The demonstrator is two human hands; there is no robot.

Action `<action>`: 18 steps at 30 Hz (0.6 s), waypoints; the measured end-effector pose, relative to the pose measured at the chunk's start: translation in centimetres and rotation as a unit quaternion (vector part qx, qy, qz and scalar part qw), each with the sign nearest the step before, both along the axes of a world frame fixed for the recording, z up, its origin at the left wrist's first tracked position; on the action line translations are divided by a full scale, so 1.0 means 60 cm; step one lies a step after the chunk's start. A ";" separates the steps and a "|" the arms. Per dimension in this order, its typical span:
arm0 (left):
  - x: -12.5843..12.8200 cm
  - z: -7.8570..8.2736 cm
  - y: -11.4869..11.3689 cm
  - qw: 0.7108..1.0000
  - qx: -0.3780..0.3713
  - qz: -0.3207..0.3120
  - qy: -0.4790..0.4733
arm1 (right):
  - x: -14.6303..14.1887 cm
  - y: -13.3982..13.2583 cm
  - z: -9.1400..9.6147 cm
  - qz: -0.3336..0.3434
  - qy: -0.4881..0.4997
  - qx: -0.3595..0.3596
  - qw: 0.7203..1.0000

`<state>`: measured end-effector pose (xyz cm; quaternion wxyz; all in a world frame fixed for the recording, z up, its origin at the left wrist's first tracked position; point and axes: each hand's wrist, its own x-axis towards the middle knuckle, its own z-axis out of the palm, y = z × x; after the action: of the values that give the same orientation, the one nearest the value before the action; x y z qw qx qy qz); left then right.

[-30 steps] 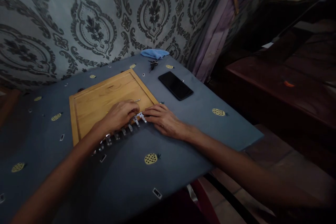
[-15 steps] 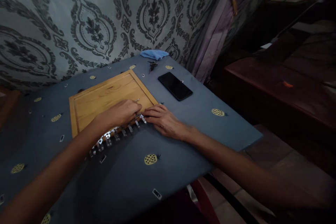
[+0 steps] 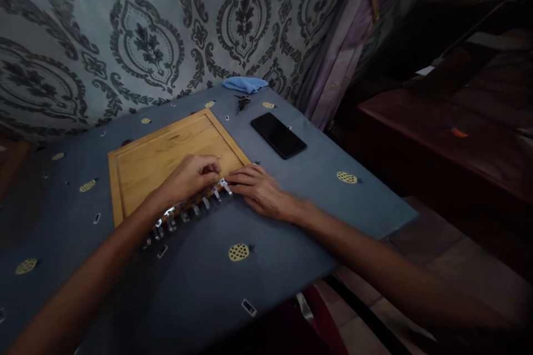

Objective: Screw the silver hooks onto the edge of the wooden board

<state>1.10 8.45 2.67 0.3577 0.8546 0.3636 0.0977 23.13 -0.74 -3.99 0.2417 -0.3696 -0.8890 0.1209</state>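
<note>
A framed wooden board (image 3: 166,147) lies on the table, with a row of shiny metal tabs (image 3: 196,209) along its near edge. Over the right part of that edge is my left hand (image 3: 192,173), its fingers curled and thumb close to them; whatever they pinch, if anything, is too small to make out. My right hand (image 3: 261,191) rests flat at the board's near right corner, fingers stretched out, their tips beside the last metal tab (image 3: 225,184). Just beyond my left fingers, a small thin light piece (image 3: 219,156) shows on the board.
A black phone (image 3: 278,135) lies on the blue patterned tablecloth (image 3: 291,244) right of the board. Farther back are a bunch of keys (image 3: 242,101) and a folded blue cloth (image 3: 245,84) near the patterned wall (image 3: 200,5). A purple curtain (image 3: 339,61) hangs beyond the table's right edge.
My left hand has lifted slightly and shifted a little left, away from the metal tab at the corner. My right hand stays in place.
</note>
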 end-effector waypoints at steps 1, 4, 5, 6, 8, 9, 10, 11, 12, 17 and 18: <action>0.001 -0.002 -0.001 1.000 -0.011 0.006 -0.010 | 0.000 0.000 0.000 0.000 -0.002 0.001 1.000; 0.004 -0.010 -0.003 0.998 -0.039 0.014 -0.038 | 0.000 0.001 0.000 -0.001 -0.004 0.004 1.000; 0.004 -0.013 -0.003 0.998 -0.048 0.015 -0.045 | 0.000 0.001 0.000 -0.001 -0.003 0.004 1.000; 0.005 -0.016 -0.003 0.997 -0.056 0.012 -0.050 | 0.000 0.001 0.000 -0.002 -0.004 0.004 1.000; 0.006 -0.022 -0.002 0.996 -0.064 0.004 -0.053 | 0.000 0.002 0.001 -0.002 -0.009 0.003 1.000; 0.006 -0.024 -0.002 0.996 -0.065 0.002 -0.055 | 0.000 0.002 0.002 -0.002 -0.011 0.002 1.000; 0.006 -0.026 -0.002 0.996 -0.064 0.000 -0.056 | 0.000 0.001 0.002 -0.001 -0.014 0.002 1.000; 0.006 -0.028 -0.001 0.996 -0.063 -0.002 -0.057 | 0.000 0.001 0.003 -0.001 -0.015 0.002 1.000; 0.005 -0.029 -0.001 0.996 -0.063 -0.002 -0.057 | 0.000 0.001 0.004 -0.001 -0.015 0.002 1.000; 0.006 -0.029 -0.002 0.997 -0.064 -0.003 -0.048 | 0.001 0.001 0.001 0.000 -0.014 0.005 1.000; 0.006 -0.029 -0.002 0.997 -0.064 -0.003 -0.048 | 0.001 0.002 0.000 0.000 -0.014 0.007 1.000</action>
<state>1.48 8.33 0.92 0.4291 0.8252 0.3492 0.1135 23.20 -0.63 -4.02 0.2314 -0.3697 -0.8932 0.1097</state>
